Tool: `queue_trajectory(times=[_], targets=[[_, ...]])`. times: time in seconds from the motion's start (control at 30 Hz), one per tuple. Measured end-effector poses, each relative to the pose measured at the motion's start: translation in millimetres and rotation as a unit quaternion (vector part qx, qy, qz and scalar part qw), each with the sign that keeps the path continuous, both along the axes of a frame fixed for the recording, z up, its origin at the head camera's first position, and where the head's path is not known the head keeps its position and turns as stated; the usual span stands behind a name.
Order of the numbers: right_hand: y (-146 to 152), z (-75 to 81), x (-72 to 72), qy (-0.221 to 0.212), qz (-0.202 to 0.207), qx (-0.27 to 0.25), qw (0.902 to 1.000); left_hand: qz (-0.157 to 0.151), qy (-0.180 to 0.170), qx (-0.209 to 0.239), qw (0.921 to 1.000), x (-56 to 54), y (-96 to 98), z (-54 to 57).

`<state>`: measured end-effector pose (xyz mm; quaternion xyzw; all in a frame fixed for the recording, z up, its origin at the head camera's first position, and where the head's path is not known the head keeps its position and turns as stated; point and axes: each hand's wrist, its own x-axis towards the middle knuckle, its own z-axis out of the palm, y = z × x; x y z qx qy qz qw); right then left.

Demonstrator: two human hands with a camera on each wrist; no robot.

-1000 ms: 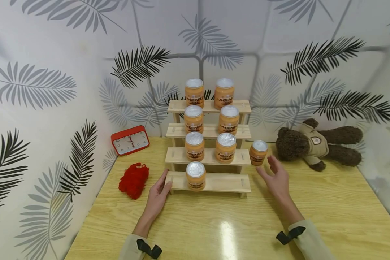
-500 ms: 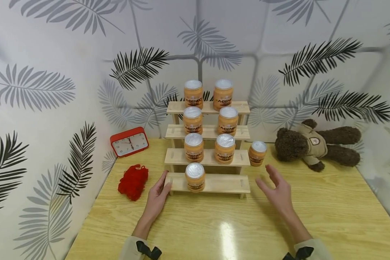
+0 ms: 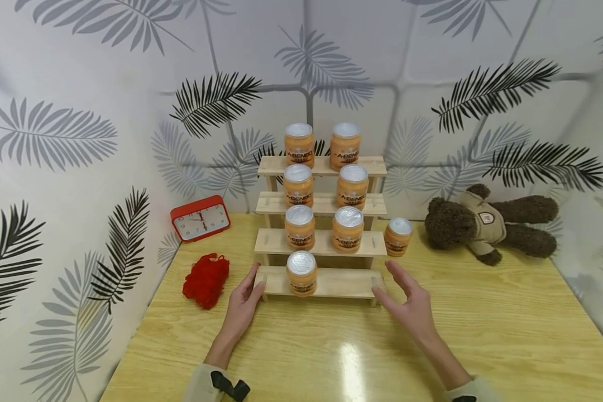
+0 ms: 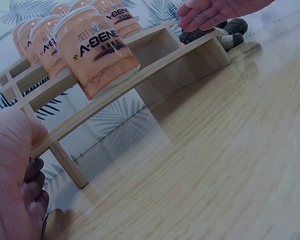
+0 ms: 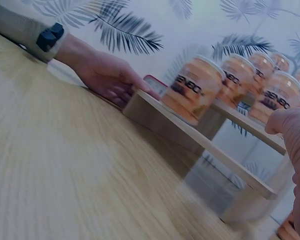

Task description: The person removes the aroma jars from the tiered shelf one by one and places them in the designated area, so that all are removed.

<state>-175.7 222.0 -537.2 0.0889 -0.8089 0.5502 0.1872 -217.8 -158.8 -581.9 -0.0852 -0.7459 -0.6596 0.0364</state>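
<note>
A four-tier wooden display rack [image 3: 349, 283] stands against the wall, holding several orange jars with silvery lids. Two jars stand on each of the upper tiers, and a single jar [image 3: 302, 274] on the left half of the lowest. My left hand [image 3: 243, 307] grips the left end of the lowest board, thumb on top and fingers curled below, as the left wrist view shows. At the board's right end is my right hand [image 3: 414, 308], thumb and fingers spread, holding nothing; its thumb overlaps the board's corner in the head view. Another jar [image 3: 398, 238] stands on the table beside the rack.
To the left of the rack are a red alarm clock [image 3: 200, 218] and a bundle of red yarn [image 3: 206, 281]. A brown teddy bear [image 3: 489, 223] lies at the back right. Leaf-patterned wall covering [image 3: 341, 56] rises behind the wooden table [image 3: 301, 352].
My right hand first drew back from the jar beside the rack, then moved left to the lowest board's right end. The left hand kept its grip on the left end.
</note>
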Motion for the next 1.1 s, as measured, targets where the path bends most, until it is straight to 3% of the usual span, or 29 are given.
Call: queue_trajectory(times=[0.2,0.43,0.7,1.1], targets=[[-29,-0.8,7.5,-0.002,0.054,0.0,0.9985,0.004,0.001,-0.002,1.0,3.2,-0.8,-0.4],[-58,1.5,4.3,-0.007,0.104,0.015,0.9944,0.003,-0.005,0.0,1.0,4.3,-2.0,0.9],[-77,10.1,-3.8,-0.034,0.137,0.022,0.9898,0.002,-0.001,-0.005,1.0,1.5,-1.5,0.3],[-107,12.4,-21.4,-0.033,0.164,0.014,0.9857,-0.003,0.015,-0.001,0.9999,-1.9,0.2,0.8]])
